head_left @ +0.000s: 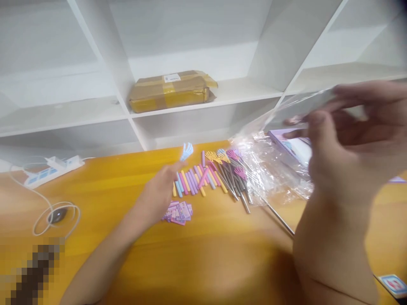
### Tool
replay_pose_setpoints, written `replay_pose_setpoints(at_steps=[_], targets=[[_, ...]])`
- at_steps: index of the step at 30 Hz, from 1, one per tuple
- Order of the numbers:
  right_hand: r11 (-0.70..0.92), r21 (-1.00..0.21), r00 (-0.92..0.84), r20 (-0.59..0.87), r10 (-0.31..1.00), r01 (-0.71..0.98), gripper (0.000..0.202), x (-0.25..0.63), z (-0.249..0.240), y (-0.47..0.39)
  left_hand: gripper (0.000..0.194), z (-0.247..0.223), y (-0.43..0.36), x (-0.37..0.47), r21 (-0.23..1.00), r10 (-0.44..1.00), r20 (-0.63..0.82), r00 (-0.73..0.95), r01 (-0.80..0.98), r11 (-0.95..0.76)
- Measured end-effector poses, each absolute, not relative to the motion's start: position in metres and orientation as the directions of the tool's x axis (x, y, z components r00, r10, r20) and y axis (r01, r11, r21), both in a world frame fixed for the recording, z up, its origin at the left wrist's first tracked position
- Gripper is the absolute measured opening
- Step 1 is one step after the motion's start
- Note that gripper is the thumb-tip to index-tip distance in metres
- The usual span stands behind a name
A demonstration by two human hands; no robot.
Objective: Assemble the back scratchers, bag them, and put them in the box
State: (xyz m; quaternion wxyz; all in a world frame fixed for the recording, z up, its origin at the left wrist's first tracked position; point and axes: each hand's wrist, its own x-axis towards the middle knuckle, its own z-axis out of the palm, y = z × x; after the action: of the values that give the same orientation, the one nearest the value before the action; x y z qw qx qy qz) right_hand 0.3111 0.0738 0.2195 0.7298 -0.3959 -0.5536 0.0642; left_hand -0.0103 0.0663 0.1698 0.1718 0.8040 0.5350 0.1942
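Note:
My left hand (159, 190) is closed, its fingertips at a light-blue hand-shaped head (187, 151), which it seems to pinch. Just right of it lie pastel handle tubes (193, 180) in pink, purple, yellow and blue. Beyond them is a pile of metal rods (233, 176) with small hand-shaped heads, like back scratchers. Below my left hand sits a stack of small purple printed cards (179, 212). Raised close to the camera, my right hand (352, 131) has clear plastic film (286, 110) between its thumb and fingers; motion blurs it.
Crumpled clear bags (263, 169) cover part of the rods, and a purple-edged box (282, 142) lies behind. One longer rod (280, 219) runs under my right wrist. A taped carton (171, 91) rests on the white shelf. At left are a power strip (54, 170) and coiled cable (76, 216).

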Motion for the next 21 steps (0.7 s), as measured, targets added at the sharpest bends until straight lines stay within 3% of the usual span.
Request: replay_pose_setpoints(at_steps=[2,6,10,13,15,18,21], targets=[[0.729,-0.622,0.373,0.773,0.512,0.287,0.018,0.273,0.219,0.073,0.046,0.167,0.061,-0.007,0.541,0.867,0.026,0.498,0.722,-0.431],[0.627,-0.777,0.266,0.593,0.760,-0.057,0.018,0.229,0.199,0.070,0.031,0.164,0.048,0.004,0.716,0.695,-0.227,0.683,0.601,-0.357],[0.394,-0.853,-0.006,0.421,0.907,-0.342,0.023,0.208,0.177,0.063,0.053,0.160,0.045,0.009,0.914,0.680,-0.196,0.707,0.382,-0.134],[0.328,-0.864,-0.099,0.391,0.915,-0.383,0.027,0.199,0.172,0.059,0.067,0.154,0.050,0.009,0.995,0.793,-0.094,0.602,0.076,0.061],[0.359,-0.885,-0.104,0.404,0.909,-0.296,0.028,0.195,0.171,0.057,0.067,0.150,0.052,0.012,0.985,0.876,-0.011,0.481,-0.144,0.092],[0.381,-0.912,-0.134,0.400,0.906,-0.149,0.030,0.192,0.168,0.059,0.039,0.150,0.053,0.017,0.931,0.968,0.057,0.246,-0.364,0.038],[0.278,-0.896,-0.204,0.361,0.910,-0.346,0.042,0.189,0.158,0.068,0.032,0.154,0.053,0.019,0.896,0.998,0.049,0.040,-0.444,-0.027]])
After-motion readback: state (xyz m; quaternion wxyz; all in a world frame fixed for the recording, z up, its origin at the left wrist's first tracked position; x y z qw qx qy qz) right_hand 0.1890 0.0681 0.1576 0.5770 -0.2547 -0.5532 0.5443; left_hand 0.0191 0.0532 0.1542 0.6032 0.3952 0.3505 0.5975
